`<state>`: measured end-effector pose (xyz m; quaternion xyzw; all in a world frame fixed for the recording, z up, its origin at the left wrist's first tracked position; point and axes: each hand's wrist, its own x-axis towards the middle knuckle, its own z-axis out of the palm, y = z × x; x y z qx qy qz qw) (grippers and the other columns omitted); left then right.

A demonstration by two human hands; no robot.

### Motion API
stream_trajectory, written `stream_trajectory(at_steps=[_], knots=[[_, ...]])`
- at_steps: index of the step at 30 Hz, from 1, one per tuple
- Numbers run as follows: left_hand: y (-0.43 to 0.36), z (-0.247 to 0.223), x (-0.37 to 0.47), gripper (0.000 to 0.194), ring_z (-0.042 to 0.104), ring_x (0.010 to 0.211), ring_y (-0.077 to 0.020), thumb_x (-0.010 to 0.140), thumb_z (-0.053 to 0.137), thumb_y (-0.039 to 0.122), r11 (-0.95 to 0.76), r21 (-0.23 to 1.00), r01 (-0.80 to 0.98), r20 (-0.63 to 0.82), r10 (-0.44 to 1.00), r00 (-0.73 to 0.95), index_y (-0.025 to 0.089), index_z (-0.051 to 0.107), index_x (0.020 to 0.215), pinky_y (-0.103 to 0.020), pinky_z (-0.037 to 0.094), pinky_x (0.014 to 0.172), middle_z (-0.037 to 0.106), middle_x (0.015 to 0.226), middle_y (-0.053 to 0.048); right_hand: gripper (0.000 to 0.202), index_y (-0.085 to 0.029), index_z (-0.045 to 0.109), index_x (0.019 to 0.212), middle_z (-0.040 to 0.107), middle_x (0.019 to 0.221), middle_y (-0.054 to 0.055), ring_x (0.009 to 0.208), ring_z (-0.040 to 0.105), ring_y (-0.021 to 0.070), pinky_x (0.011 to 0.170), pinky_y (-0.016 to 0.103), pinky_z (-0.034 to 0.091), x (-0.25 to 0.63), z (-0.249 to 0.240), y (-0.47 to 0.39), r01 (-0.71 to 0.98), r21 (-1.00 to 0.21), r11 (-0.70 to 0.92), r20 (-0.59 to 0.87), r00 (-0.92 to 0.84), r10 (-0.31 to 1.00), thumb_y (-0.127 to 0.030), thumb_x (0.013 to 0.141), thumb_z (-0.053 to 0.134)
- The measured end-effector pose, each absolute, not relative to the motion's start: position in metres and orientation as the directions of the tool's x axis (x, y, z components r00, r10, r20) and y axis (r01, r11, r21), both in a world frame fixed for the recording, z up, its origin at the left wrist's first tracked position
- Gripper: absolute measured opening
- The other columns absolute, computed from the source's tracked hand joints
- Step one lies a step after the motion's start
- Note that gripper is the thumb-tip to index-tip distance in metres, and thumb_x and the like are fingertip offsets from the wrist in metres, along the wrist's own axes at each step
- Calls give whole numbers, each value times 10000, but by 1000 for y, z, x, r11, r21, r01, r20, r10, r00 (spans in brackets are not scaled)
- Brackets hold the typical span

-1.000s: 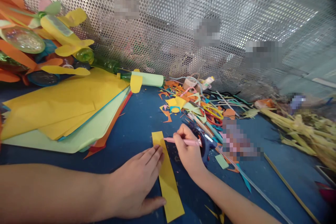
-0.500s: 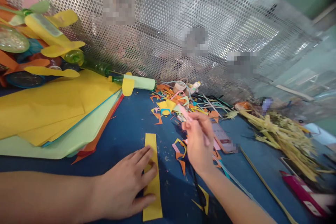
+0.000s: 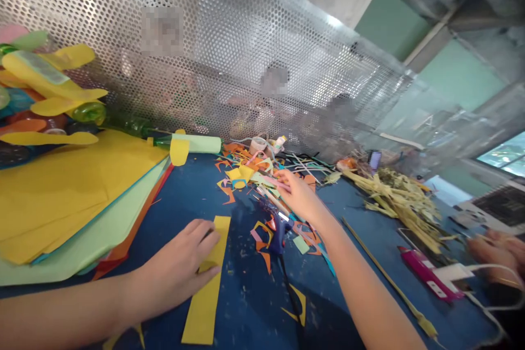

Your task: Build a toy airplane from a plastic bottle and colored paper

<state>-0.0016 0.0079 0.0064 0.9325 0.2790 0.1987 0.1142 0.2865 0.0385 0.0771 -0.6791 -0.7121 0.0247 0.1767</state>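
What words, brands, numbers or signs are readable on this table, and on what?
None can be read.
Blue glue gun: white label, too small to read.
Magenta power strip: any markings too small and blurred.
Small white bottle: any print too small.
Yellow paper strip: no lettering visible.

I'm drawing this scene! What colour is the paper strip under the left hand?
Yellow; the paper strip shows best in the head view.
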Motion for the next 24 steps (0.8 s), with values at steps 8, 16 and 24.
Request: stream_trajectory(at_steps=[8,16,24], knots=[[20,2,-8,643,460,1087,-344,719,538,603,-732,273,624,305,681,665,126,572,1148,-474,398,914,547,1130,-155,209,-155,597,943,663,898,76,796,607,174,703,261,439,342,59,54,970,-235,-69,77,89,993,-109,760,507],[19,5,-2,448,478,1102,-292,740,604,417,-705,473,528,270,687,675,215,538,1134,-444,387,950,554,1136,-85,102,-194,657,788,684,750,8,677,620,153,623,218,449,348,55,55,970,-233,-74,-34,68,997,-199,686,662],[23,17,7,365,599,981,-229,805,539,311,-184,949,257,-54,706,706,249,414,1142,-353,466,852,642,1050,-40,390,-112,547,1160,570,1132,146,1054,517,219,914,315,351,356,37,71,983,-96,-154,170,168,971,-57,778,490]])
